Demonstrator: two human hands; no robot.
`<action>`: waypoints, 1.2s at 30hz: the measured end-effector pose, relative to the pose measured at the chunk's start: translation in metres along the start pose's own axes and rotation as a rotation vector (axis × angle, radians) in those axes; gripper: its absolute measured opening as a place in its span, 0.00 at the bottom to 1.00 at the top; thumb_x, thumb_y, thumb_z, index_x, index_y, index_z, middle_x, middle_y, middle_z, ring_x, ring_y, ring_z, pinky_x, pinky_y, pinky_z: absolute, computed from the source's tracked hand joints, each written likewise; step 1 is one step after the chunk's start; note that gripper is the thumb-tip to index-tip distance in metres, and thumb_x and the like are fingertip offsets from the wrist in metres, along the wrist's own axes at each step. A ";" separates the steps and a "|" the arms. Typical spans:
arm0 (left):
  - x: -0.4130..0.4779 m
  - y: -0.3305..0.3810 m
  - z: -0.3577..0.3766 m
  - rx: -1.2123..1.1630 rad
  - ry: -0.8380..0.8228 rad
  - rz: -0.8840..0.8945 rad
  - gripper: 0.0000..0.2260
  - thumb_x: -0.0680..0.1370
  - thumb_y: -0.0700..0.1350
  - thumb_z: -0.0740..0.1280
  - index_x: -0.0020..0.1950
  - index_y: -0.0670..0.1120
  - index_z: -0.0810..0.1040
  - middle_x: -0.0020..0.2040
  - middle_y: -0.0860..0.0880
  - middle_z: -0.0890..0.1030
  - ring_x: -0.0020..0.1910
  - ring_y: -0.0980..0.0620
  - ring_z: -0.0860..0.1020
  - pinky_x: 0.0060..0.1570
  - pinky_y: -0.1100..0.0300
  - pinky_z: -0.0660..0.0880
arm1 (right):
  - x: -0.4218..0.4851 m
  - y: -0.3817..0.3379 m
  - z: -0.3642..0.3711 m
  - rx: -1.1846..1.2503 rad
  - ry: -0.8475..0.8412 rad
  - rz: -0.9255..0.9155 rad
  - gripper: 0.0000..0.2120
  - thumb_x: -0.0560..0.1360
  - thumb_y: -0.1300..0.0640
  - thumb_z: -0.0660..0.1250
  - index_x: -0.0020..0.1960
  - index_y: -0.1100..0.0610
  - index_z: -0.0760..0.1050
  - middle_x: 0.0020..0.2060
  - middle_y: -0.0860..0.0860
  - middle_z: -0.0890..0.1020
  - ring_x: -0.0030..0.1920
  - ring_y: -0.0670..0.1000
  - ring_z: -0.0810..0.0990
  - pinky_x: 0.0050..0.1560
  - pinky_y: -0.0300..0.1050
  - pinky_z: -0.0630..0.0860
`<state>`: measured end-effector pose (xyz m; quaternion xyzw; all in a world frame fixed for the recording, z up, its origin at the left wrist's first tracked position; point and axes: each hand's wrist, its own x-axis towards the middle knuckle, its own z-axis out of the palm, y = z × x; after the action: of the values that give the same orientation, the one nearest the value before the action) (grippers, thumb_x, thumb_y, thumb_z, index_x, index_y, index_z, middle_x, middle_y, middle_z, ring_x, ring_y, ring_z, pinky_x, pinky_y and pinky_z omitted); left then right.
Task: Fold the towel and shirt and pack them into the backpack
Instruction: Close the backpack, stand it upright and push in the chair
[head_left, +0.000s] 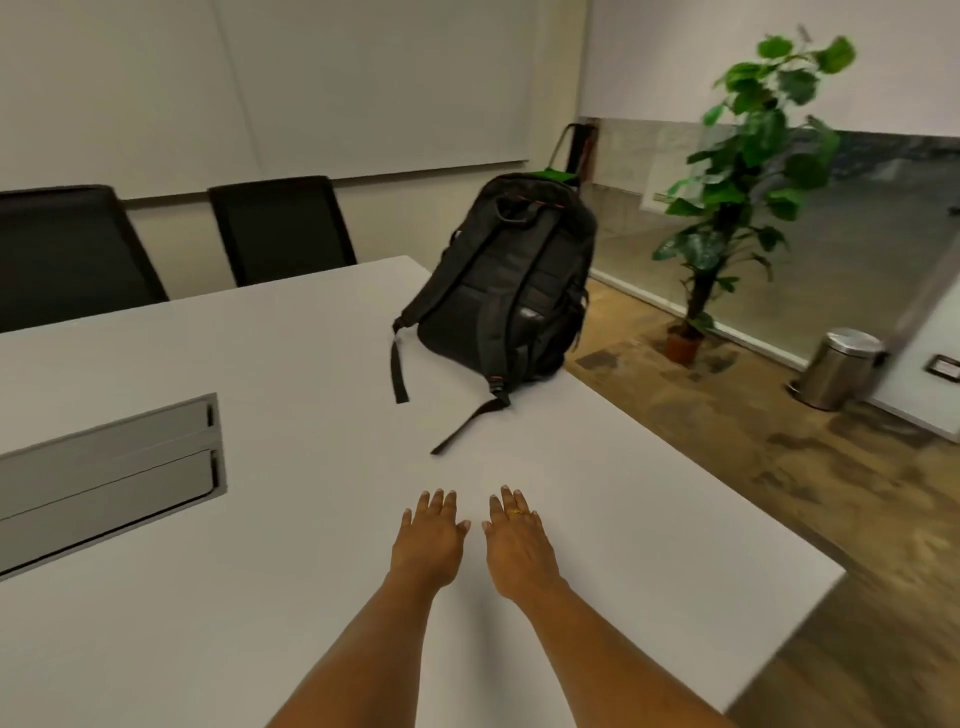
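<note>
Both my hands, left (428, 540) and right (517, 545), are flat out over the desk (260, 519), fingers (439, 501) straight, slightly spread, holding nothing. The backpack (506, 280) stands upright near the far edge, straps facing me. No towel or shirt lying anywhere, just a bit of green (553, 175) showing at its top. So I'd guess packing's done, though I can't tell if it's zipped.

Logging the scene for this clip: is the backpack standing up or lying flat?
Upright. The backpack stands on its base on the table, top handle uppermost, straps trailing onto the surface.
</note>
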<state>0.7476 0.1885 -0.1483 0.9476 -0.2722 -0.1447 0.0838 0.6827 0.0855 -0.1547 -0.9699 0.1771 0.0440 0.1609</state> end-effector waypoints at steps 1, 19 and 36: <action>-0.008 0.005 0.002 0.009 -0.006 0.028 0.23 0.83 0.50 0.45 0.77 0.44 0.46 0.78 0.46 0.48 0.76 0.48 0.45 0.73 0.52 0.45 | -0.013 0.004 0.000 0.001 0.009 0.023 0.23 0.83 0.54 0.43 0.77 0.59 0.45 0.76 0.55 0.45 0.76 0.53 0.42 0.74 0.47 0.43; -0.142 0.265 0.046 0.128 -0.033 0.687 0.23 0.83 0.50 0.46 0.77 0.45 0.48 0.78 0.46 0.49 0.76 0.48 0.46 0.73 0.50 0.46 | -0.257 0.168 -0.072 0.069 0.343 0.580 0.23 0.83 0.55 0.45 0.76 0.59 0.48 0.77 0.54 0.47 0.76 0.52 0.43 0.74 0.49 0.42; -0.396 0.509 0.094 0.026 0.011 1.146 0.23 0.83 0.51 0.46 0.77 0.44 0.48 0.77 0.47 0.50 0.76 0.50 0.46 0.73 0.52 0.44 | -0.580 0.297 -0.144 -0.086 0.605 0.912 0.23 0.83 0.56 0.46 0.76 0.59 0.48 0.77 0.53 0.48 0.76 0.50 0.42 0.74 0.47 0.40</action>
<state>0.1467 -0.0313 -0.0260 0.6504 -0.7438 -0.0676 0.1386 0.0388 -0.0332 -0.0243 -0.7701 0.6159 -0.1642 0.0278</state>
